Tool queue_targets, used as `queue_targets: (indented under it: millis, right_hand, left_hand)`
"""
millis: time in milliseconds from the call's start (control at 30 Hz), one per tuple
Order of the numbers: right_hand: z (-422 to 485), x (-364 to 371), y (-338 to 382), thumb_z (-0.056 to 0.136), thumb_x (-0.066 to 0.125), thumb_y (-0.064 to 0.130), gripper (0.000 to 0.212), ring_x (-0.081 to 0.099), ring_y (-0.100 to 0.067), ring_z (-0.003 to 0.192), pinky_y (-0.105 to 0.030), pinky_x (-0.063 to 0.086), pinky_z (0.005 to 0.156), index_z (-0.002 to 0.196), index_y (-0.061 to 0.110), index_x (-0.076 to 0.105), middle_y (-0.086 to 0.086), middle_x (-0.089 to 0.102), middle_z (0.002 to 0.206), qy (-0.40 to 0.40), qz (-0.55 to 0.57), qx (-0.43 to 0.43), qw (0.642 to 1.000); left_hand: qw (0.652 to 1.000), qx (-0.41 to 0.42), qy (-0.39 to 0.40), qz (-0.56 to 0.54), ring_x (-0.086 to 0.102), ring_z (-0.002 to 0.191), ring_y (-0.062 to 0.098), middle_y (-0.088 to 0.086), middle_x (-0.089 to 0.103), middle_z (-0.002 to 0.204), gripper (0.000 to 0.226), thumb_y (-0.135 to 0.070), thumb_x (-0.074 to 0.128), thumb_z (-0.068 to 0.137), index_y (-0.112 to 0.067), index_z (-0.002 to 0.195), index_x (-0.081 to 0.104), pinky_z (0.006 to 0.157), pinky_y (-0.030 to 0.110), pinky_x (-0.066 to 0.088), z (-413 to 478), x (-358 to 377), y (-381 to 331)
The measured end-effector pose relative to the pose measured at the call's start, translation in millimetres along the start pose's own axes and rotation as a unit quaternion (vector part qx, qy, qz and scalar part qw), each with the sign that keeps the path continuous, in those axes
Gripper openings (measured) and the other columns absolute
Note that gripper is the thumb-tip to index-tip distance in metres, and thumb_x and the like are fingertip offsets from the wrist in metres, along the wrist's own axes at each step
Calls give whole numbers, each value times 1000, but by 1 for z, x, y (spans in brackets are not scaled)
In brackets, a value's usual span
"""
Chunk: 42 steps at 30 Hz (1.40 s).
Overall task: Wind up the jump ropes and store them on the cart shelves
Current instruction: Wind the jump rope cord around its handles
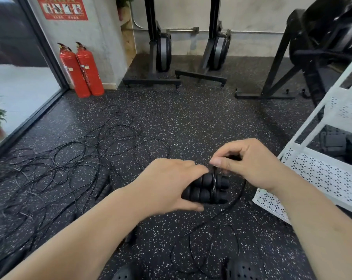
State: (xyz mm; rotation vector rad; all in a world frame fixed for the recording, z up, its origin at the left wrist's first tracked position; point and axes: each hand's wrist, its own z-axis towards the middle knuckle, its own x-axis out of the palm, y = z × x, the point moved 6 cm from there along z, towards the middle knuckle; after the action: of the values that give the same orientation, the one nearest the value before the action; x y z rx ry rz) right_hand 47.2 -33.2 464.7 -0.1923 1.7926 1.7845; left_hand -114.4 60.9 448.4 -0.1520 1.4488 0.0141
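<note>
Mid-winding: the left grip (167, 182) clasps the paired jump rope handles (201, 191) and the right grip (250, 160) pinches the cord (214, 182). The next move is probably another wrap.

- The black ribbed jump-rope handles (206, 188) look like soft, matt foam.
- The thin black rope cords (90, 150) have a smooth, slightly shiny plastic coat.
- The dark rubber floor (191, 118) is grainy and matt, flecked with white.
- The white cart shelves (322, 174) are painted sheet metal, punched with small holes.
- The two red fire extinguishers (84, 71) are glossy painted metal.
- The grey pillar (108, 37) is rough, bare concrete.
</note>
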Motion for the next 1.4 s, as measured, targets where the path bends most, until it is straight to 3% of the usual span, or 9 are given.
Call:
queue_targets:
  millis: [167,433,500,567,733,833,1033,1233,1400]
  right_hand:
    - [-4,7,-8,89,79,34,17,61,-9,67,-18,50,64,84,18,80,-4,71,75,-19,169,18,985]
    - [-2,40,-28,95,77,39,23,50,-20,76,-37,42,73,86,18,75,-6,61,80,-71,260,106,957]
    - [-2,47,-33,100,70,22,17,43,-15,65,-29,35,60,86,18,78,-2,61,74,-90,234,143,958]
    - [-2,57,-43,107,54,12,33,36,-12,57,-28,28,54,89,24,81,-1,58,70,-96,208,186,956]
    - [-4,86,-49,112,45,39,39,47,-13,52,-34,40,60,91,17,69,7,59,60,-49,21,212,976]
    - [-8,102,-31,114,39,39,29,60,-13,60,-34,48,61,101,26,62,3,69,74,12,-134,162,978]
    - [-22,125,7,111,50,26,14,63,-29,81,-38,40,63,124,22,51,-1,62,93,114,-436,90,888]
    - [-9,88,39,110,43,46,24,66,-16,79,-38,58,73,110,36,65,12,70,95,46,-481,-27,875]
    - [2,46,20,92,77,48,11,67,-2,84,-38,58,81,103,45,78,24,72,91,67,-322,-66,942]
  left_hand:
    - [992,-33,-21,-116,60,104,1,-24,62,117,80,-88,67,73,-45,136,43,89,30,51,-6,-21,-10]
    - [967,-122,8,-222,62,93,2,-16,68,110,81,-82,74,75,-50,137,32,80,28,48,-8,-7,11]
    - [963,-136,10,-232,63,87,1,-15,69,102,70,-76,74,81,-49,133,35,76,26,48,-9,-3,16]
    - [961,-158,2,-228,63,83,1,-16,68,97,64,-71,74,85,-47,131,38,75,28,49,-10,2,24]
    - [958,-246,-16,-146,64,90,12,-18,65,99,60,-71,72,86,-39,130,45,82,36,53,-12,13,52]
    - [955,-288,-16,-77,63,93,18,-14,63,101,53,-69,71,87,-34,120,49,76,36,48,-13,14,71]
    - [949,-315,12,-10,65,98,21,-11,65,102,52,-73,72,85,-33,108,49,73,36,45,-20,27,90]
    - [967,-249,38,26,66,103,21,-10,62,105,56,-74,75,82,-36,117,52,74,36,49,-16,41,76]
    - [990,-116,66,48,65,109,19,-11,63,113,62,-73,75,82,-36,127,53,86,42,57,-9,39,39]
